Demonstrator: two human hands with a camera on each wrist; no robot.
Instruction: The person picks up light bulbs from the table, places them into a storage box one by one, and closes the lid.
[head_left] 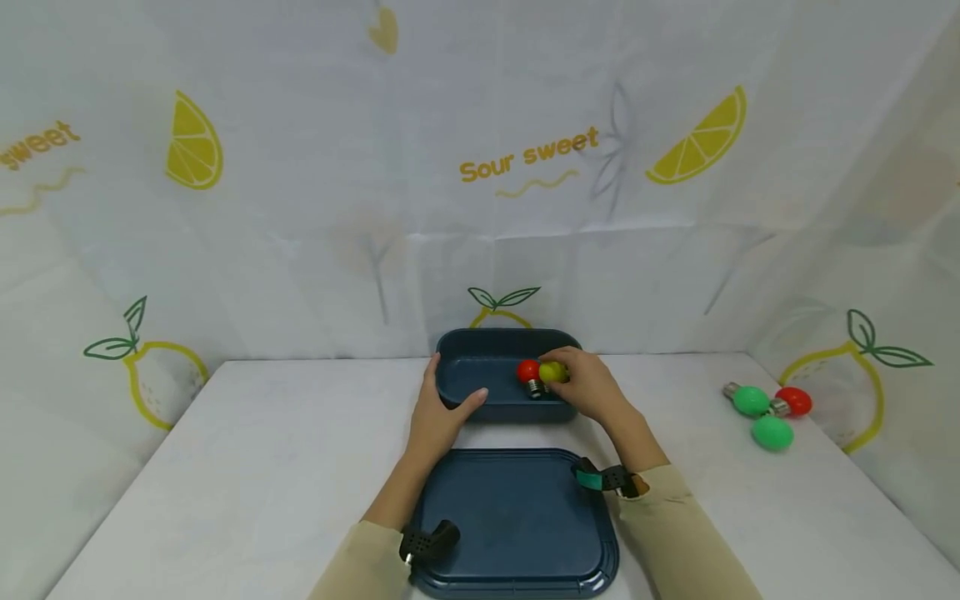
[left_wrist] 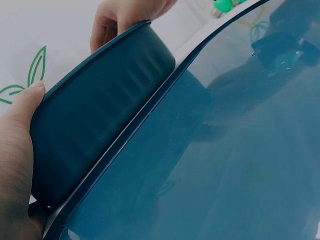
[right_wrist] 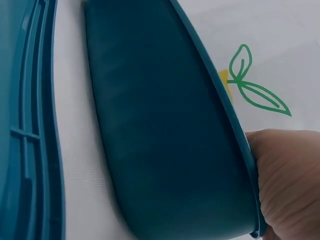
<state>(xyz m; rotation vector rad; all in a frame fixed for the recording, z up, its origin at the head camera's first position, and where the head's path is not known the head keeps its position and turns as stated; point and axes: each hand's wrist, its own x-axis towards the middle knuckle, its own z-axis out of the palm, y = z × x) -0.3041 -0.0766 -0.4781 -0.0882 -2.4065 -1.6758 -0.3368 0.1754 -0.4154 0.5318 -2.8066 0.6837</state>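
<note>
A dark blue rectangular box stands near the table's back edge. My left hand holds its left end, the thumb along the front and the fingers on the left side. Inside, at the right, lies a red light bulb with a metal screw base. My right hand reaches over the right rim and pinches a yellow-green bulb beside the red one. In the right wrist view, the box's wall hides the fingers of that hand. A dark blue lid lies flat in front, under the forearms.
At the table's right side lie two green bulbs and another red bulb, close together. A white sheet printed with lemons hangs behind the white table and along its sides.
</note>
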